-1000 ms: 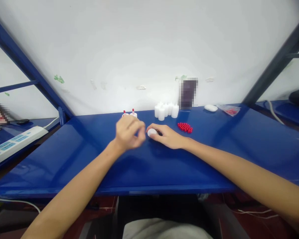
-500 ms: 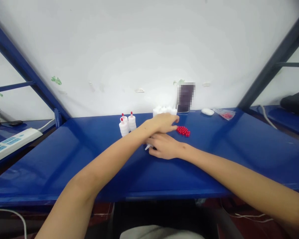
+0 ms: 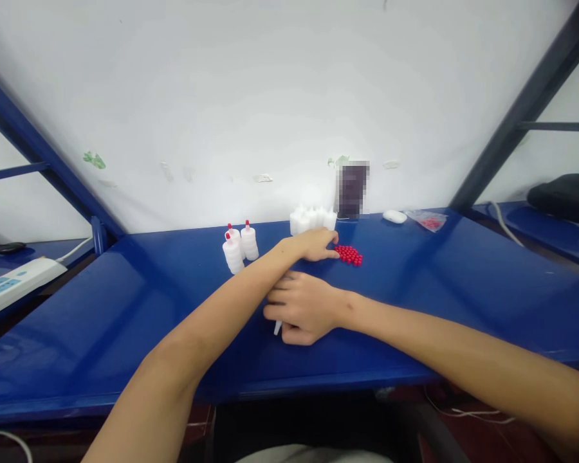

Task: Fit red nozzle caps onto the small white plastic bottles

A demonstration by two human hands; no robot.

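My left hand (image 3: 317,244) reaches across above my right wrist side to a small heap of red caps (image 3: 349,256). Its thumb and forefinger are apart at the heap's left edge. Nearer to me, my right hand (image 3: 305,308) is closed around a white squeeze bottle; only the bottle's pale pointed nozzle (image 3: 278,328) shows, sticking out below the fingers, and the body is hidden. Behind my left hand stands a cluster of white bottles (image 3: 312,220) without red caps. Left of my forearm are three ribbed white bottles (image 3: 241,245) with red tips.
The blue table (image 3: 405,315) meets a white wall. At its back stand a blurred dark panel (image 3: 353,190), a white rounded case (image 3: 394,217) and a clear bag (image 3: 428,221) with red pieces. A power strip (image 3: 19,283) lies at the left, beside blue metal posts.
My right hand has drawn down toward me with the bottle, away from beneath my left hand. My left hand's thumb and forefinger are still by the caps. The camera view has shifted slightly.
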